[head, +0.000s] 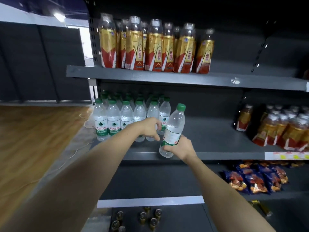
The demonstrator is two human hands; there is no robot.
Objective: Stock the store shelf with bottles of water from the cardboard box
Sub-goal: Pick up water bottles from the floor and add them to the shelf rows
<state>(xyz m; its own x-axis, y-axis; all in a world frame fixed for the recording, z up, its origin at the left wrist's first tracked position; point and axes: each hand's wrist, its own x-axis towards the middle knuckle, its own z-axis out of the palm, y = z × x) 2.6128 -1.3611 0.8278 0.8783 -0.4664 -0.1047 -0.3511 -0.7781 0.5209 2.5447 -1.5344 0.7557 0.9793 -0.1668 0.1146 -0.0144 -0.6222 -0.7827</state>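
Several green-capped water bottles (113, 121) stand in rows at the left end of the dark grey middle shelf (217, 155). My right hand (181, 147) grips the lower half of another water bottle (174, 126), tilted with its cap up and to the right and its base over the shelf's front edge, just right of the rows. My left hand (148, 128) rests against the front-row bottles, thumb and fingers apart, hiding parts of two of them. No cardboard box is in view.
Gold-and-red drink bottles (155, 47) fill the upper shelf, and more (284, 129) stand at the right of the middle shelf. Snack bags (255, 180) lie on the lower shelf and cans (143, 218) at the bottom. Bare shelf surface (209, 131) lies between the water and the drinks. Wooden floor (33, 139) is at left.
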